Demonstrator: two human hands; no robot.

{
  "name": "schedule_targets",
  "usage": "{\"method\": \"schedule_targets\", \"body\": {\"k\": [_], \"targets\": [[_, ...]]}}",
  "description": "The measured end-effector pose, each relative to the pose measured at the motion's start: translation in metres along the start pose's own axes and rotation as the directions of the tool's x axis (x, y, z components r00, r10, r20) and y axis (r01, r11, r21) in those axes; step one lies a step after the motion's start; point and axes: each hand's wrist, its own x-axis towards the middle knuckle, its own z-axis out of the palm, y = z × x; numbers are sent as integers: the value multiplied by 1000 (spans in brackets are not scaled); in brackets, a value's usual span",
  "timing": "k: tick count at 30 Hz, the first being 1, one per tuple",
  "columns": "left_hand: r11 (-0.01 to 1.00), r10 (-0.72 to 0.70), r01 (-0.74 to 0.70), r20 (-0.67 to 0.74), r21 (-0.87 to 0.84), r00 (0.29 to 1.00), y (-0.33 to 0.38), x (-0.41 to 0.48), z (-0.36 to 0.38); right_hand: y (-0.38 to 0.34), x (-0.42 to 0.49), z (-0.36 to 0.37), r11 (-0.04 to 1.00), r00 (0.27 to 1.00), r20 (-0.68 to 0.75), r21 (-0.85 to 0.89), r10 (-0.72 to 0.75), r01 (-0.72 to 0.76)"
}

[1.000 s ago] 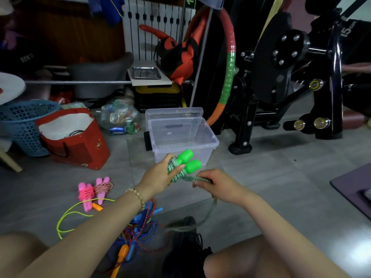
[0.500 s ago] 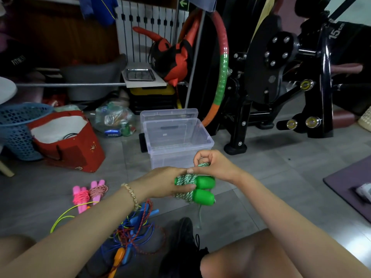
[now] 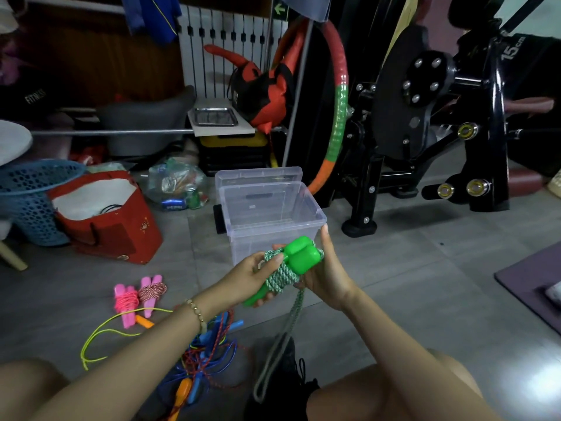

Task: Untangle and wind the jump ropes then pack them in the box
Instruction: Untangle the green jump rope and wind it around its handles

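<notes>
Tilted up since earlier, the green jump rope (image 3: 280, 276) sits in the closed grip of left hand (image 3: 252, 278) and right hand (image 3: 329, 275), near the open clear plastic box (image 3: 267, 230); the red bag (image 3: 121, 235) holds dark cords (image 3: 110, 209).

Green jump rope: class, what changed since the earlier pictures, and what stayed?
The right hand carried the cord over the green jump rope bundle, down to its right side. The left hand kept gripping the bundle; the clear box and pink jump ropes stayed put.
</notes>
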Motion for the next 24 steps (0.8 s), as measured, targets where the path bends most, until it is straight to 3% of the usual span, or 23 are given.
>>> {"method": "schedule_targets", "body": {"k": [5, 8, 12, 15, 18, 20, 24], "targets": [[988, -44, 8, -225, -157, 973, -2, 6, 9, 8, -2, 5, 997, 998, -27, -49, -58, 56], [969, -64, -30, -365, -245, 929, -3, 14, 4, 18, -9, 12, 963, 989, -100, -258, -105, 76], [970, -103, 3, -399, -245, 911, -5, 19, 0, 29, -14, 15, 869, 984, -32, -475, -178, 141], [994, -77, 40, -407, -99, 910, -4, 17, -1, 20, -20, 10, 729, 988, 15, -674, -154, 124], [981, 41, 32, -366, 192, 930, -8, 13, -7, 1, -27, 6, 551, 990, 68, -825, -124, 126], [926, 66, 39, -261, 375, 963, -11, 11, -11, -16, -29, 5, 538, 983, 79, -828, -166, 157], [814, -26, 0, 36, 580, 999, -1, 11, -12, -38, -28, -3, 553, 976, 106, -810, -191, 196]]}}
